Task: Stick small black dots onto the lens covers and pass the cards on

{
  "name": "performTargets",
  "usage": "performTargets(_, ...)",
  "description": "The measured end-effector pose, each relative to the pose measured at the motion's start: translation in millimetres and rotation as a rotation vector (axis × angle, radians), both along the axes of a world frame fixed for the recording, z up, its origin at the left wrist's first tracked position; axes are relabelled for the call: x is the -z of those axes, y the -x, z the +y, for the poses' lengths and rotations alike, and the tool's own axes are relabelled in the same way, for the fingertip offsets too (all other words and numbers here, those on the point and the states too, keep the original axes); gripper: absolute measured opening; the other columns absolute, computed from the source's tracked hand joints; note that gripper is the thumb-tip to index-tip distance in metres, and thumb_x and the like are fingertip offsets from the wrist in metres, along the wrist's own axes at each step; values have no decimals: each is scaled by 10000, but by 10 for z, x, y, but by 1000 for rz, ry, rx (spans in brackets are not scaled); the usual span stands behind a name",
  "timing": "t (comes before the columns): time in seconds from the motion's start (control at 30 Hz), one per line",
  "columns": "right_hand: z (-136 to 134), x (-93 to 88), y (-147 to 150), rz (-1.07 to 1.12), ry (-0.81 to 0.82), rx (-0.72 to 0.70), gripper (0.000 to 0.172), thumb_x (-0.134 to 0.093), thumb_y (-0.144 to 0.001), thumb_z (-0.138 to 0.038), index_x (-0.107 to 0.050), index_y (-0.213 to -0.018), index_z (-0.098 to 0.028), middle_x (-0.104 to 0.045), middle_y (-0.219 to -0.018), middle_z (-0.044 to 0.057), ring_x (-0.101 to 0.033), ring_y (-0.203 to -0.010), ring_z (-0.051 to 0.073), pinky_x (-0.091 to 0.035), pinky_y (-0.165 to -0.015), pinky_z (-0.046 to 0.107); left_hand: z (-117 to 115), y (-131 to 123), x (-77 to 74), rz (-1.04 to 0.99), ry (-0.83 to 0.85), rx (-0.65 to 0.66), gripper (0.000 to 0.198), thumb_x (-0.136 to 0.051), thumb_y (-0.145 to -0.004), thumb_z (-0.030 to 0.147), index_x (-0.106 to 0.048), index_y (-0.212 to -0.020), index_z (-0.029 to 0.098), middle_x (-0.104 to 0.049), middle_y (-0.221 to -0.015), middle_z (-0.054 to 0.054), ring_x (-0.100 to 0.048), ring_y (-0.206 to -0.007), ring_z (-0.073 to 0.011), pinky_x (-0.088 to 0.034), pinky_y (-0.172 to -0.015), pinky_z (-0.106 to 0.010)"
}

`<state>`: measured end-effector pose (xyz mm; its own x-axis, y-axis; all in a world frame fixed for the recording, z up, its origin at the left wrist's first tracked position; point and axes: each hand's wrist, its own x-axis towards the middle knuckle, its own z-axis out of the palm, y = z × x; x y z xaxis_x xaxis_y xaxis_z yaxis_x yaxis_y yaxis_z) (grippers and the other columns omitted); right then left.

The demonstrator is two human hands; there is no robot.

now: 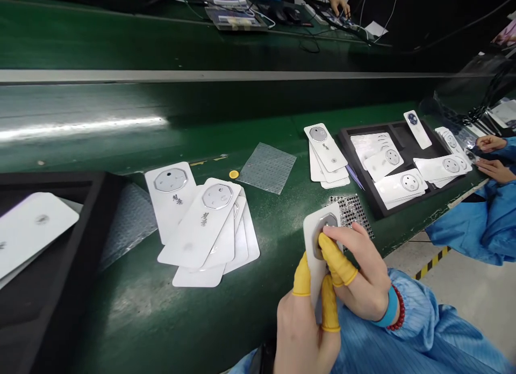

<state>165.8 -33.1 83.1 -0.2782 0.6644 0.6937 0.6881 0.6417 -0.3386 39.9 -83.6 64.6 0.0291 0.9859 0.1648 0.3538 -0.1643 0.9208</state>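
Note:
My left hand, with yellow finger cots, grips a white phone back cover between its fingers. The cover stands tilted, its round grey camera plate towards the top. My right hand is closed at that plate, thumb and index finger together on it; a yellow cot covers one digit. Anything small between those fingertips is hidden. Just behind the cover lies a sheet of small black dots, partly covered by my hands. Left of my hands, several white phone back covers lie in an overlapping pile.
A black tray with white covers stands at left. Bubble wrap and a yellow disc lie mid-table. Farther right are stacked covers and another black tray. A co-worker's hands are at the right edge.

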Motion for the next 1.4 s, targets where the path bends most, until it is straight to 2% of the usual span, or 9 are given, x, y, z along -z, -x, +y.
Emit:
performTargets(0.07, -4, 40, -20, -81, -16, -16, 331, -427, -890, 6, -655, -1108, -97, -703, -1121, 163, -657, -1115, 236, -555, -959, 438, -29, -34, 6, -80, 145, -69, 584, -518, -925, 162, -378, -1480, 275, -705, -1246, -96, -749, -896, -240, -592, -683, -310)
performTargets(0.2, 27, 33, -111, -226, 31, -104, 321, -439, -877, -12, -640, -1123, -55, -645, -1204, 223, -611, -1167, 297, -572, -915, 500, -93, -74, 27, -274, 358, -151, 541, -585, -918, 307, -462, -1437, 213, -685, -1252, -136, -655, -1160, -307, -564, -898, -386)
performTargets(0.33, 71, -24, -197, -111, 131, -257, 380, -460, -874, -61, -567, -1237, -34, -575, -1257, 263, -563, -1209, 326, -577, -899, 523, -129, -83, -1, -430, 443, -169, 561, -611, -910, 362, -473, -1434, 220, -643, -1322, -138, -607, -1234, -309, -523, -991, -397)
performTargets(0.43, 72, -40, -226, -1, 194, -296, 437, -479, -890, -76, -512, -1324, -38, -555, -1273, 252, -561, -1216, 310, -574, -917, 494, -131, -85, -45, -488, 480, -177, 564, -630, -901, 364, -482, -1427, 223, -642, -1331, -134, -619, -1222, -302, -532, -986, -384)
performTargets(0.57, 55, -38, -235, 13, 173, -326, 384, -457, -925, -111, -548, -1296, -73, -565, -1256, 220, -577, -1188, 292, -577, -914, 476, -137, -89, -85, -466, 426, -182, 587, -617, -904, 373, -461, -1452, 232, -646, -1337, -136, -631, -1213, -316, -554, -975, -409)
performTargets(0.8, 81, -58, -240, -103, 50, -267, 299, -480, -923, -137, -611, -1179, -55, -589, -1223, 239, -582, -1168, 322, -594, -856, 502, -203, -99, -74, -409, 352, -203, 599, -629, -878, 368, -457, -1452, 372, -676, -1310, -61, -634, -1209, -354, -628, -895, -460)
performTargets(0.97, 56, -54, -260, -68, 89, -292, 260, -452, -941, -156, -635, -1109, -79, -566, -1256, 226, -549, -1210, 316, -571, -909, 506, -231, -101, -42, -371, 347, -217, 645, -621, -877, 350, -415, -1487, 332, -688, -1287, -85, -636, -1203, -359, -638, -889, -445)
performTargets(1.1, 45, -52, -253, -72, 95, -274, 262, -457, -941, -155, -634, -1120, -82, -567, -1253, 219, -549, -1223, 313, -570, -932, 491, -230, -104, -30, -367, 356, -215, 582, -612, -886, 350, -465, -1449, 367, -715, -1235, -70, -704, -1088, -350, -675, -789, -438)
performTargets(1.4, 60, -63, -210, -202, -6, -242, 277, -429, -963, -148, -645, -1104, -47, -603, -1194, 249, -557, -1207, 329, -618, -845, 495, -249, -102, 13, -303, 290, -264, 501, -645, -863, 371, -556, -1355, 408, -718, -1237, -64, -703, -1090, -352, -679, -717, -399)
